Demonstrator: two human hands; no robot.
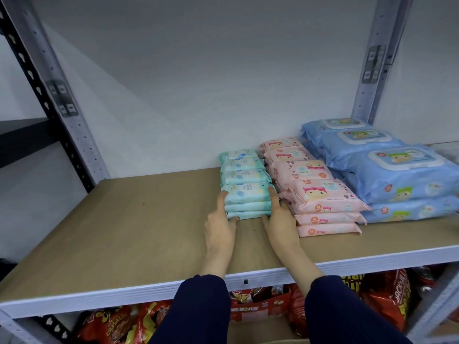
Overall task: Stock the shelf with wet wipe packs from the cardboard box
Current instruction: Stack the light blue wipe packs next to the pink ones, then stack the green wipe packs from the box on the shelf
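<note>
As a person squares up stock, the brown-boarded shelf carries three rows, with red snack bags below at 6 o'clock. Blue lidded wipe packs sit at 3 o'clock, pink wipe packs just beside them, and mint-green wet wipe packs at centre. The left hand and right hand flank the front mint stack, straight fingers pressed flat to its sides and thumbs touching its lowest pack. Doing this well likely means even pressure from both sides, easing the soft stack toward 12 o'clock until it meets the one behind, without skewing it.
</note>
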